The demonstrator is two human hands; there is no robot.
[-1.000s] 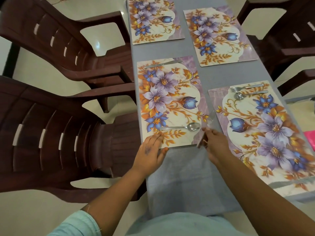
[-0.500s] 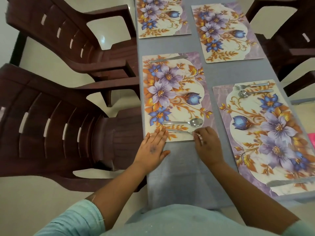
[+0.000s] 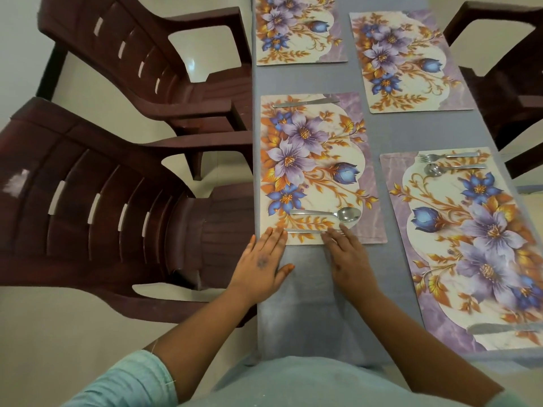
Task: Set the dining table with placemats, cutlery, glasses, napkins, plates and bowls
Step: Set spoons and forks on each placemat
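Fork (image 3: 311, 231) now flat on placemat (image 3: 318, 160), both hands flattened beside it

Pale teal short sleeve (image 3: 129, 380), matching teal top (image 3: 293, 383), small dark mark on left hand (image 3: 258, 268), orange-tinted thumbnail.

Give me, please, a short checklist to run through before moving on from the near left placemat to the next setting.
1. Fork lies flat on the near left placemat, parallel to the spoon: ok.
2. Knife sits at that mat's far edge: ok.
3. Left hand and right hand empty, only fingertips touching the fork: ok.
4. Near right placemat has fork, spoon, knife: ok.
5. Two far placemats have cutlery: not ok, none visible.
6. Glasses, napkins, plates, bowls placed: not ok, none in view.
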